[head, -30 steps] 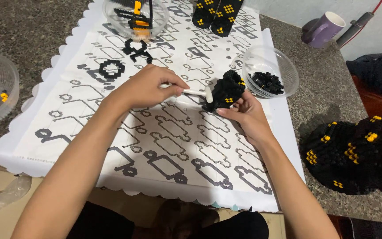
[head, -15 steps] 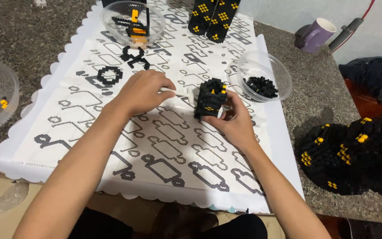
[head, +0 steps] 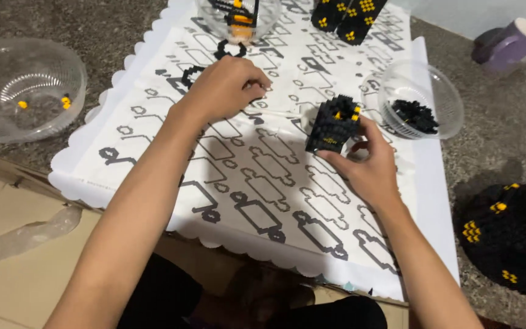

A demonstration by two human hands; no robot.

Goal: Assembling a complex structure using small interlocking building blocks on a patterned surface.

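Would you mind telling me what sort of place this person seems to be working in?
Probably a home hobby table: a speckled stone counter under a patterned paper sheet, clear bowls of tiny black bricks, and a purple mug. The right hand holds a block model.

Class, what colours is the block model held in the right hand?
The block model is black with small yellow bits, seen in the head view.

Black brick-built block (head: 332, 125) with small yellow studs on top and a yellow mark on its near face. Stands upright on the white patterned mat (head: 263, 183), right of centre, gripped at its lower right side by right hand (head: 366, 167).
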